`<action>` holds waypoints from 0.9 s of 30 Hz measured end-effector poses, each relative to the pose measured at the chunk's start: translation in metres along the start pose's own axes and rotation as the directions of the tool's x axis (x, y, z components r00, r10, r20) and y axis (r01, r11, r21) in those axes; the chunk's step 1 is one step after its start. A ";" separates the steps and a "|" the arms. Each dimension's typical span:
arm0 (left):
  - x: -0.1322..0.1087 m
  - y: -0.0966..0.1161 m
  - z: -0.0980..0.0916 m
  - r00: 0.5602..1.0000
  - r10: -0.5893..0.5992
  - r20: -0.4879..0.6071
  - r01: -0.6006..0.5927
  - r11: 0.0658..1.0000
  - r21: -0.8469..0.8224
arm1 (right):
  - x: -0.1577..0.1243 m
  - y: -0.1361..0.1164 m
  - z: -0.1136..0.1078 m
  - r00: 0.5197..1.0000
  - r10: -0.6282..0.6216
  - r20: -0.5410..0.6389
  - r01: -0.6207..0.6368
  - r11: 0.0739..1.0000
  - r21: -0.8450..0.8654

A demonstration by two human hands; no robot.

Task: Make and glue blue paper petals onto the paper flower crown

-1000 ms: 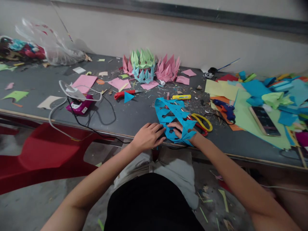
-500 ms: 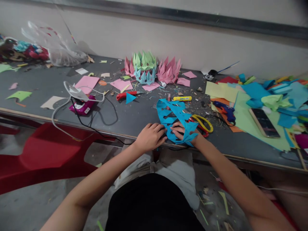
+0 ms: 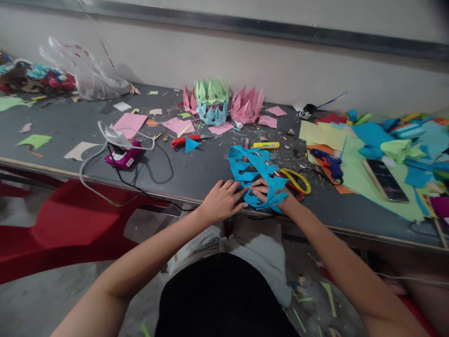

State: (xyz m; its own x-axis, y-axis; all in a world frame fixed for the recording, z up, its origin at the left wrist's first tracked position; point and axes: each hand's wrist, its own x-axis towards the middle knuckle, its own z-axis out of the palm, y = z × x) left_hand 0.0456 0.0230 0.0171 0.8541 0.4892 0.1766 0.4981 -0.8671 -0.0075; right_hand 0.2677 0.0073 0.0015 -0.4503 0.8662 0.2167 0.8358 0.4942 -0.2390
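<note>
A blue folded-paper crown (image 3: 247,161) lies on its side at the table's front edge, its points partly hanging over my right hand. My left hand (image 3: 224,199) is palm down at the crown's near left side, with bent fingertips pressing its paper edge. Inside the ring, my right hand (image 3: 260,190) reaches from the right and pinches the same lower band. The crown covers part of the right fingers. Just right of the crown lie yellow-handled scissors (image 3: 298,180) and a red handle. A yellow glue tube (image 3: 265,145) sits behind it.
Several finished paper crowns (image 3: 213,93) stand by the wall. A red cutter (image 3: 187,140) and a blue triangle (image 3: 191,145) lie left. A purple power adapter (image 3: 124,154) trails cables. At right are a glue gun (image 3: 328,164), a phone (image 3: 386,180) and coloured paper (image 3: 354,168).
My left hand has shifted slightly right, its fingertips further onto the crown's edge. The right hand stays inside the ring, nearly still. The view has turned a little left.
</note>
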 end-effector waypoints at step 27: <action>-0.001 0.001 0.002 1.000 -0.018 -0.018 0.018 1.000 0.000 | 0.000 0.006 0.010 0.997 0.069 -0.028 -0.068 0.997 0.029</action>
State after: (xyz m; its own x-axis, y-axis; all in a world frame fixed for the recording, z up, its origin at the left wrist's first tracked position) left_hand 0.0456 0.0222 0.0147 0.8425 0.5026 0.1940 0.5130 -0.8584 -0.0042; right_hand 0.2700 0.0107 -0.0094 -0.3826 0.8959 0.2257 0.8552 0.4358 -0.2804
